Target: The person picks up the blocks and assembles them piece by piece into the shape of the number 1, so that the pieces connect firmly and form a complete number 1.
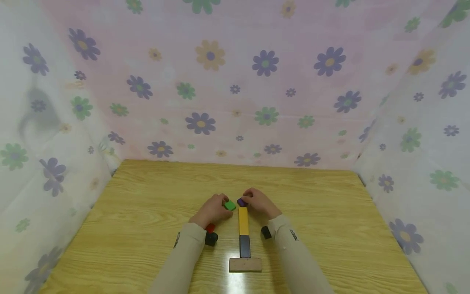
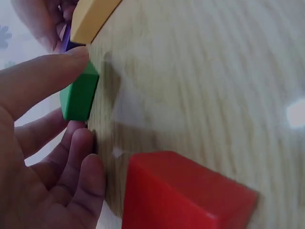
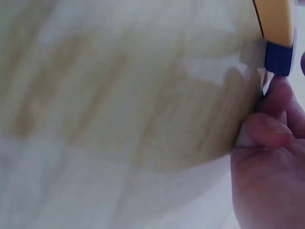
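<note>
In the head view my left hand (image 1: pixel 214 210) pinches a green block (image 1: pixel 229 205) between thumb and fingers. The left wrist view shows the thumb over one side of that green block (image 2: pixel 81 93). My right hand (image 1: pixel 258 202) holds a small purple block (image 1: pixel 241 202) at the far end of a yellow block (image 1: pixel 243 221). In the right wrist view the purple block (image 3: pixel 279 59) meets the end of the yellow one, with my fingertips beside it. A dark grey block (image 1: pixel 244 246) continues the line towards me, ending at a tan crosswise block (image 1: pixel 245 265).
A red block (image 1: pixel 210 228) lies by my left wrist, partly hidden in the head view. Small black objects sit at the left cuff (image 1: pixel 211 239) and the right cuff (image 1: pixel 266 232). Flower-printed cloth (image 1: pixel 235 102) surrounds the wooden table (image 1: pixel 147 196) at the back and sides.
</note>
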Tool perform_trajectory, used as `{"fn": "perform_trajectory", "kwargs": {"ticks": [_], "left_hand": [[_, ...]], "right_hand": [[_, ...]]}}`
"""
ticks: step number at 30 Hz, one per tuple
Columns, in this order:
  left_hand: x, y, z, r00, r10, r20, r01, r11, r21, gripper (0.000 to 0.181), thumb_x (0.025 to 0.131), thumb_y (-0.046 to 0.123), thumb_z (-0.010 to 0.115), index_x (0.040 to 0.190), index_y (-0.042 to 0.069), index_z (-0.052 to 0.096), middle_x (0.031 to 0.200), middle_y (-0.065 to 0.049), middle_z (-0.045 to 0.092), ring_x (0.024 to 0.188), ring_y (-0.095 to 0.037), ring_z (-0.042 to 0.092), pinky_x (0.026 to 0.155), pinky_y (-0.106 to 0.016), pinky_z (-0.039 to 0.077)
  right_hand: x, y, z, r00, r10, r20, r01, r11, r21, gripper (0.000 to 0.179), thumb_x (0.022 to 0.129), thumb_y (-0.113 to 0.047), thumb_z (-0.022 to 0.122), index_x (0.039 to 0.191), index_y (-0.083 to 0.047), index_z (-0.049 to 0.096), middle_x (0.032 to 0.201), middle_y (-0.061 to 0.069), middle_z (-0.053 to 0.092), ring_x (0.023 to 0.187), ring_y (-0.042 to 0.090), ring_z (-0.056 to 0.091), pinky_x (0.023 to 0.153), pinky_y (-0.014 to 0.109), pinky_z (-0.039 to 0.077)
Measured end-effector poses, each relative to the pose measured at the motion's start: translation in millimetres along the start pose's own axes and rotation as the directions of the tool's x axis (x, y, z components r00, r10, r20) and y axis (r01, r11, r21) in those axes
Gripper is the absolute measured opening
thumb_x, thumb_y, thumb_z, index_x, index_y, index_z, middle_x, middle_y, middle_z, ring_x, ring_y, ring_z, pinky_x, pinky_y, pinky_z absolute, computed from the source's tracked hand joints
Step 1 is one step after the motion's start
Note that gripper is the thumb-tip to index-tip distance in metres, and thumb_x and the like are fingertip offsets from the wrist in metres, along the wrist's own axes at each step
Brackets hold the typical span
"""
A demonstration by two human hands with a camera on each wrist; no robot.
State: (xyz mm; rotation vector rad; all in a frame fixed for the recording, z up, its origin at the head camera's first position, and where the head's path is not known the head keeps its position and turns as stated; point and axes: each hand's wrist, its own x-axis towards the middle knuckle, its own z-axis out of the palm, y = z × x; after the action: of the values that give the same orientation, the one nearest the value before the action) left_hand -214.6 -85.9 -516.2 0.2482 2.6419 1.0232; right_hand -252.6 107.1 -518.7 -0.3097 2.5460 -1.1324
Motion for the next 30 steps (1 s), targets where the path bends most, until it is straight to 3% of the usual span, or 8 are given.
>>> {"fn": "perform_trajectory", "kwargs": {"ticks": [4,12,20,30], "left_hand": [[1.0,-0.9,-2.1,0.999,0.017,0.028,-0.015,0.999,-0.041,0.039,0.078,0.021,0.067,0.111,0.004,0.056,0.098,-0.005,0.053,0.079,-0.016,0.049,0.069,-0.03,0.043],[1.3,1.4,-1.8,1.0,0.007,-0.004,-0.007,1.0,-0.029,0.033,0.078,0.023,0.068,0.104,0.006,0.058,0.092,-0.004,0.047,0.077,-0.018,0.044,0.065,-0.03,0.038],[1.5,4.9,-0.6,0.999,-0.024,-0.021,0.024,0.999,-0.038,0.035,0.077,0.026,0.069,0.102,0.004,0.058,0.097,-0.007,0.047,0.079,-0.019,0.046,0.068,-0.033,0.041],[4.3,1.5,2.3,0.998,-0.053,-0.016,0.052,0.998,-0.042,0.038,0.077,0.033,0.068,0.103,0.008,0.057,0.098,-0.007,0.045,0.078,-0.019,0.045,0.068,-0.032,0.041]], "right_hand": [[1.6,0.0,-4.3,0.999,0.035,0.038,-0.034,0.999,-0.034,0.024,0.09,-0.024,0.052,0.106,-0.006,0.056,0.099,0.005,0.057,0.086,0.018,0.051,0.077,0.036,0.041],[1.1,-5.7,-9.7,0.996,0.034,0.077,-0.031,0.999,-0.042,0.021,0.09,-0.023,0.053,0.101,-0.006,0.058,0.095,0.004,0.058,0.083,0.017,0.051,0.076,0.034,0.041],[2.4,-4.5,-8.3,0.997,0.054,0.052,-0.052,0.998,-0.048,0.017,0.088,-0.023,0.055,0.095,-0.007,0.058,0.086,0.002,0.056,0.073,0.016,0.047,0.065,0.028,0.039],[3.4,0.4,-6.7,0.998,0.033,0.056,-0.03,0.998,-0.048,0.017,0.089,-0.023,0.054,0.095,-0.007,0.059,0.088,0.002,0.057,0.077,0.015,0.051,0.072,0.032,0.042]]}}
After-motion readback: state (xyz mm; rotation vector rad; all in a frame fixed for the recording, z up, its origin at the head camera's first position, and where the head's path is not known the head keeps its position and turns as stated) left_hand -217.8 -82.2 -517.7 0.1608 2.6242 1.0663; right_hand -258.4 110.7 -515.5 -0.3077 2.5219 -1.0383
